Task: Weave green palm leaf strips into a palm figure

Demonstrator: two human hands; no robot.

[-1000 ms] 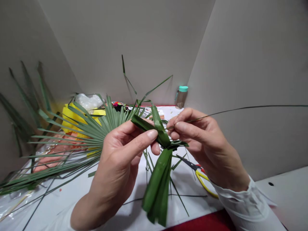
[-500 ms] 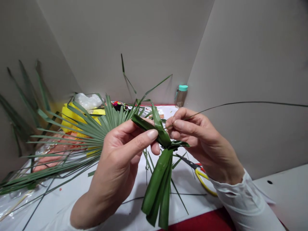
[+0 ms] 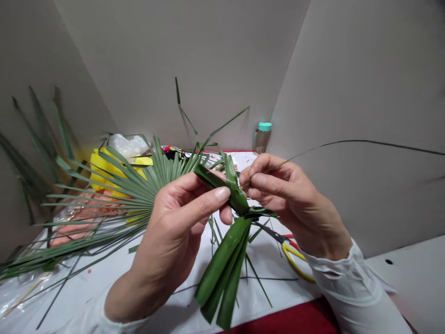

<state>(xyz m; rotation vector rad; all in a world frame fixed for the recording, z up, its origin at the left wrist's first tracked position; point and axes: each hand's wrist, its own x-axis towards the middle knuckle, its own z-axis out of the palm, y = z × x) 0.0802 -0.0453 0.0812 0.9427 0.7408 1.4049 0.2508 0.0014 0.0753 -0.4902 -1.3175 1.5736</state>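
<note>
Hanging above the white-covered counter (image 3: 189, 313), the folded green leaf bundle (image 3: 219, 262) flares downward, the left hand's (image 3: 177, 227) grip clamped on its upper folds. Just beside, the right hand's (image 3: 295, 199) grip pinches a thin strand (image 3: 382, 143) trailing rightward. Scissors (image 3: 274, 234) lie beneath; a palm fan (image 3: 139, 199) spreads leftward; a teal-capped bottle (image 3: 261, 140) stands behind.

Leaf bundle (image 3: 225, 246) dk grn — scissors handles (image 3: 293, 267) yel./red — bottle lid (image 3: 264, 126) turq.
</note>
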